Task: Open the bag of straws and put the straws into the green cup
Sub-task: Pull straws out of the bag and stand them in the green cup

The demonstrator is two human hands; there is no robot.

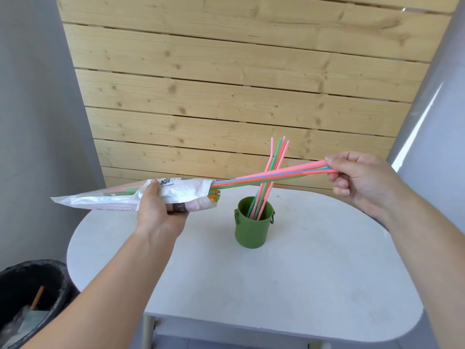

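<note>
A plank wall (pixel 226 84) fills the back, and before it stands the white table (pixel 302 273), with a black-lined bin (pixel 30 285) on the floor off its 8 o'clock side. The bag (pixel 120 197) is up in the air over the table's 10 o'clock edge, lying almost level with its open mouth pointing to 3 o'clock. The left hand (pixel 161 212) wraps it near that mouth, thumb on top. The green cup (pixel 253 233) stands upright toward the table's 12 o'clock side, and the straws (pixel 279 149) in it lean to 1 o'clock. A fresh bunch (pixel 264 176) stretches from the bag's mouth toward 2 o'clock, passing above the cup. Its tail ends look to be just inside the bag. The right hand (pixel 357 177) has the far tips in a pinching grip, thumb over fingertips, wrist raised and forearm reaching in from 5 o'clock. From that grip the cup sits at about 8 o'clock, below the bunch. The bunch's long axis runs nearly level, so I'd say it must clear the bag and tip upright, a job for the right hand.
</note>
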